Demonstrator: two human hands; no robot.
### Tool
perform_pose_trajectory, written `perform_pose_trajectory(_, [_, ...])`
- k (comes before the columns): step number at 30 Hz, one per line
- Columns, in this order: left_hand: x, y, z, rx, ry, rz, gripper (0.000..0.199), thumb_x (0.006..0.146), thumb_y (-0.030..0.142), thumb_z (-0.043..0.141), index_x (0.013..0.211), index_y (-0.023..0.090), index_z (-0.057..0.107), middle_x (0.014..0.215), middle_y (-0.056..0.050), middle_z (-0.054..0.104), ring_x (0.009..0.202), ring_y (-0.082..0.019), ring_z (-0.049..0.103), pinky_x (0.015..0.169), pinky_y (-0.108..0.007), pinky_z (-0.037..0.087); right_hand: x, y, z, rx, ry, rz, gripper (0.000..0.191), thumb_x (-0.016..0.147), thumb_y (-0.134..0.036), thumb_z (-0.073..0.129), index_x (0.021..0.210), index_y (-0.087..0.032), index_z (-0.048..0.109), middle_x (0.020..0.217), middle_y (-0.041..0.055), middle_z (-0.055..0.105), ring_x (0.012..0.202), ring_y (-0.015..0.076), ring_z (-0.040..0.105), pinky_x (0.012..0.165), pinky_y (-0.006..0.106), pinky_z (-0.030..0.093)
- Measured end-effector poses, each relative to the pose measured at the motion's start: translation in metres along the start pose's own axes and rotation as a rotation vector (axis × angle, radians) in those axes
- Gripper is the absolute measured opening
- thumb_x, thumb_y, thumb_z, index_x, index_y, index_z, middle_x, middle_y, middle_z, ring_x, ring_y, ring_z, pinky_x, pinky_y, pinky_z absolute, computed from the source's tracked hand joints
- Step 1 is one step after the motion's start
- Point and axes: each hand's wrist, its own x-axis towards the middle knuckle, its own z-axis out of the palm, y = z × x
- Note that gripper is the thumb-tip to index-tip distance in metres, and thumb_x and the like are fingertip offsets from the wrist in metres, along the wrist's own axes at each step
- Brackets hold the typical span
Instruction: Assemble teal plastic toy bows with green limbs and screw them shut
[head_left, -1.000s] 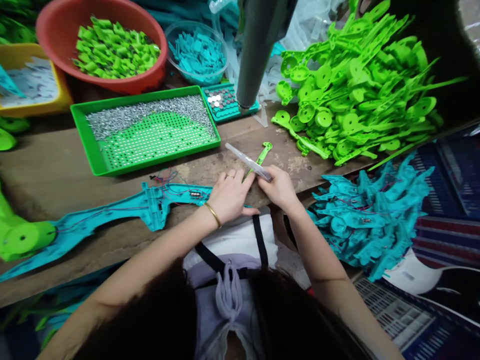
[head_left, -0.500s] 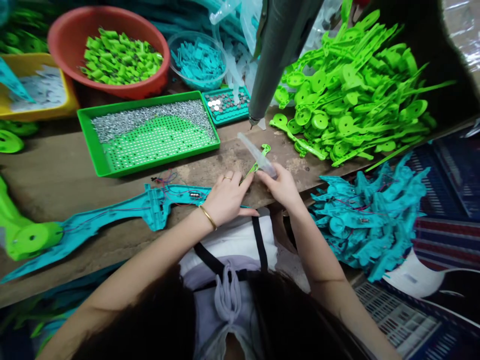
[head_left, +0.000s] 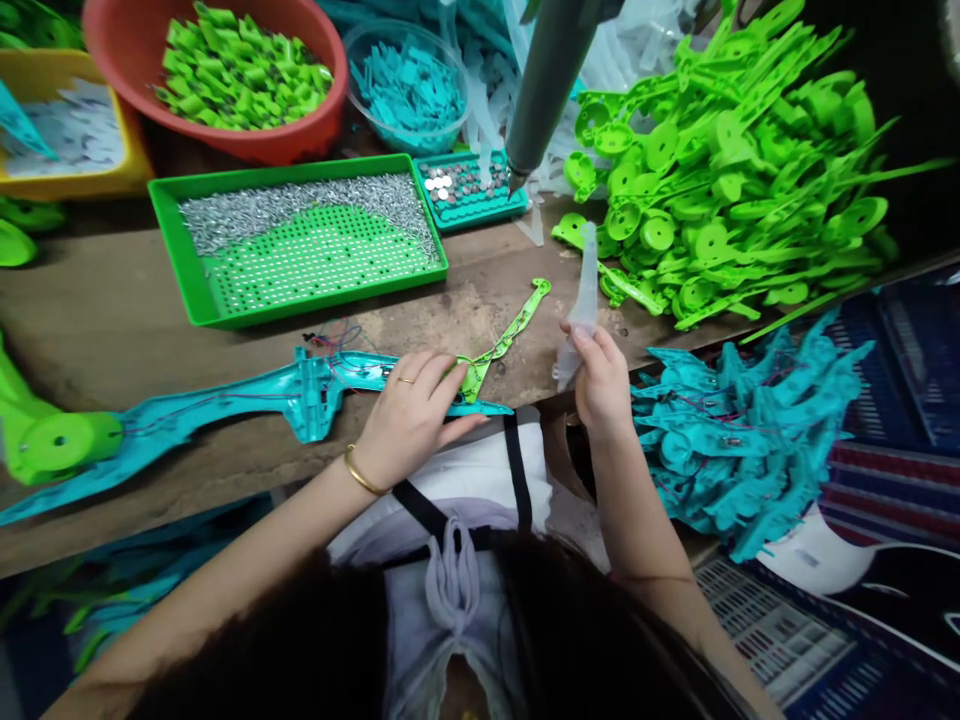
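Note:
My left hand [head_left: 411, 415] rests over the right part of a long blue plastic piece [head_left: 217, 398], thumb apart from the fingers, its fingertips touching the lower end of a thin green part [head_left: 510, 335]. Whether it grips anything is hidden under the palm. The green part slants up to the right across the blue piece's end. To the right, my right hand [head_left: 602, 380] is closed on a translucent plastic piece [head_left: 584, 285], which points upward. Thin red and blue wires [head_left: 341, 345] lie on the blue piece, left of my left hand.
A green screw tray [head_left: 315, 300], a teal tray [head_left: 480, 212], a red bowl [head_left: 225, 140] and a grey tool [head_left: 544, 110] stand beyond my hands. Green parts [head_left: 712, 200] are heaped at right, blue parts [head_left: 742, 440] below them. A round green piece [head_left: 67, 440] lies at left.
My right hand has moved right, away from my left hand, turning the translucent piece upright. The thin green part is now largely uncovered. My left hand has shifted slightly left in view.

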Motion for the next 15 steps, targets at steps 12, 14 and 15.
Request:
perform_pose_trajectory(12, [-0.008,-0.002,0.015,0.057,0.061,-0.002,0.072,0.083,0.054,0.063,0.131,0.002,0.051,0.131,-0.027,0.056,0.123,-0.038,0.051,0.106,-0.052,0.041,-0.009,0.003,0.029,0.292,-0.25,0.365,0.048,0.057,-0.045,0.087,0.083,-0.019,0.057,0.071,-0.0024,0.072,0.062,0.0123,0.07,0.055,0.021,0.059])
perform_pose_trajectory(14, [-0.008,-0.002,0.018,0.052,0.06,-0.011,0.072,0.084,0.054,0.062,0.132,0.001,0.05,0.129,-0.026,0.058,0.122,-0.037,0.053,0.106,-0.051,0.04,-0.009,0.005,0.032,0.29,-0.252,0.384,0.049,0.055,-0.045,0.088,0.082,-0.018,0.057,0.07,-0.0015,0.073,0.062,0.0127,0.071,0.055,0.021,0.06])
perform_pose_trajectory(15, [-0.008,-0.002,0.019,0.046,0.062,-0.018,0.072,0.085,0.054,0.061,0.133,0.001,0.05,0.129,-0.026,0.059,0.121,-0.037,0.054,0.107,-0.051,0.04,-0.009,0.006,0.033,0.285,-0.25,0.392,0.049,0.054,-0.045,0.088,0.081,-0.018,0.057,0.07,-0.0011,0.073,0.061,0.0129,0.071,0.055,0.021,0.06])
